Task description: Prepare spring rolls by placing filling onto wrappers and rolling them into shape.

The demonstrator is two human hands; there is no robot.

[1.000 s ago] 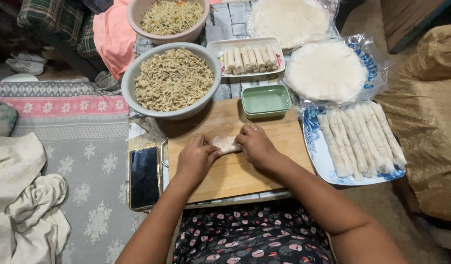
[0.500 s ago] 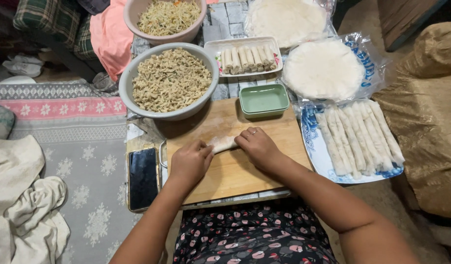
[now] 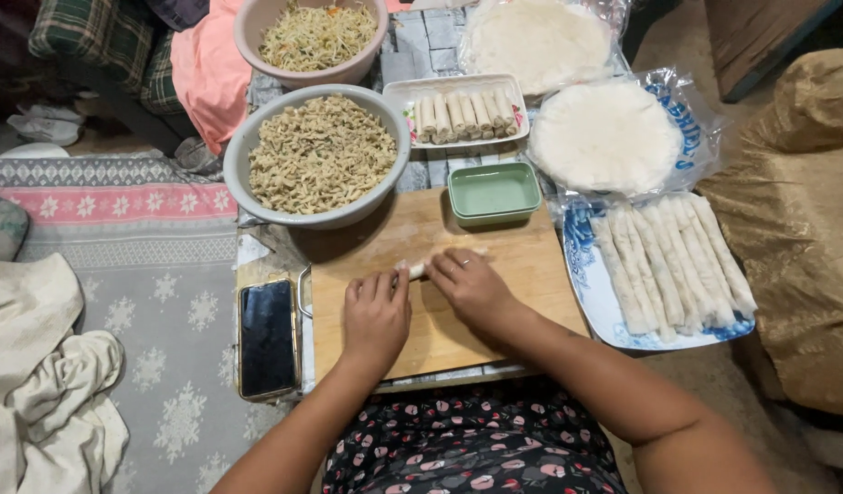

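Pressing two hands (image 3: 376,316) (image 3: 472,285) on one roll (image 3: 417,270).

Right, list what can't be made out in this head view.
- Roll on the wooden board: mostly hidden under left hand and right hand.
- Top bowl: far rim cut off by the upper edge.
- Phone: screen dark, shows nothing.

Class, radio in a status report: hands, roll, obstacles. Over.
Both hands, left and right, pressing roll on board. Green dish beyond, apart. Nothing blocking.
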